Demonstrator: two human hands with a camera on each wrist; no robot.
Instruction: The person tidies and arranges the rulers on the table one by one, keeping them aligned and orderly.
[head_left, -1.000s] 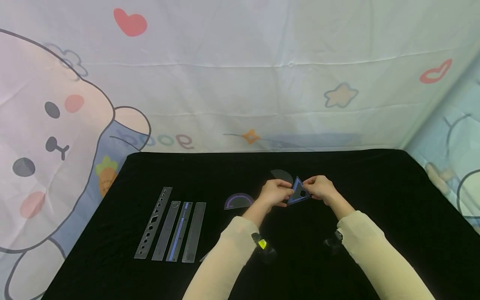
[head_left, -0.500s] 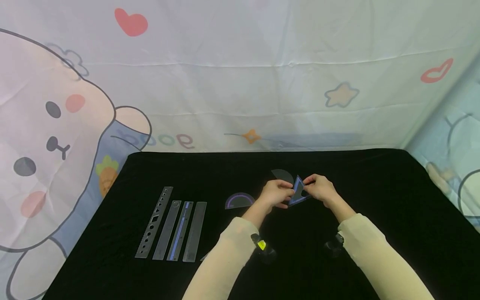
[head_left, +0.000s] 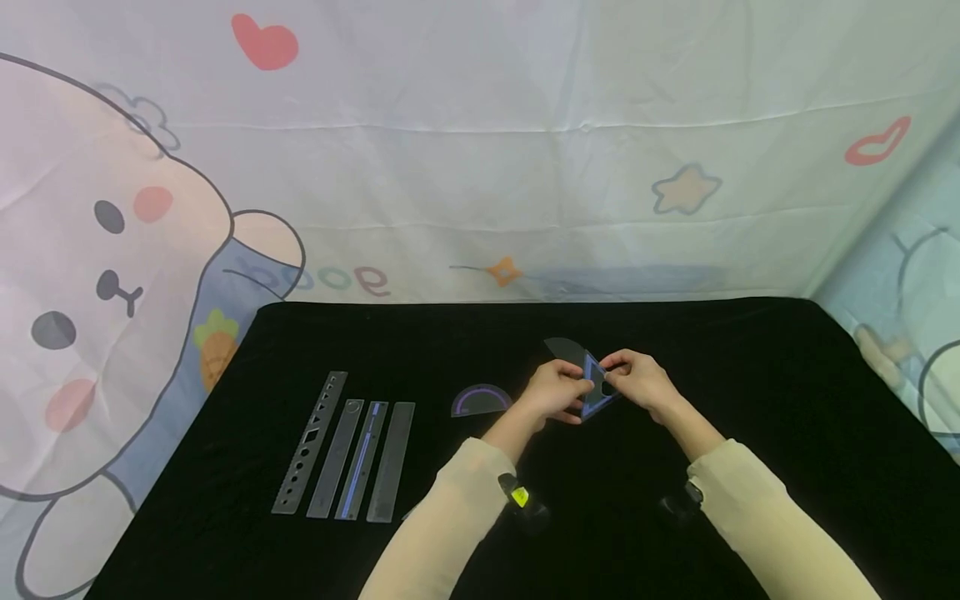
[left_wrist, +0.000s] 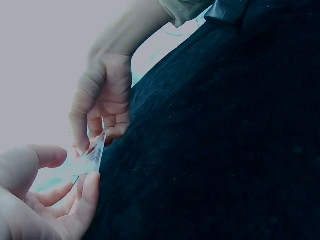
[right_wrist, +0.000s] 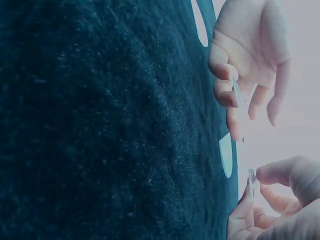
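Note:
A clear set square (head_left: 597,398) with blue edges and a round hole is held raised over the black table, tilted, between both hands. My left hand (head_left: 553,392) holds its left side with the fingers; in the left wrist view the thumb of the left hand (left_wrist: 55,200) stands apart from the plastic. On the other side my right hand (head_left: 639,381) pinches the set square near its upper right edge. In the right wrist view, thumb and fingers of the right hand (right_wrist: 280,205) close on a thin plastic edge. Behind the hands lies a clear rounded piece (head_left: 564,348), partly covered.
A protractor (head_left: 481,401) with a purple arc lies left of the left hand. Farther left lie a stencil ruler (head_left: 310,443) and several straight rulers, such as a blue-striped ruler (head_left: 362,461). The left sleeve (head_left: 448,512) hides most of another clear piece. A printed curtain (head_left: 465,167) hangs behind.
The set square has turned between the hands, its left side now steeper and closer to the left fingers. My right hand has shifted slightly left; the other pieces stay put.

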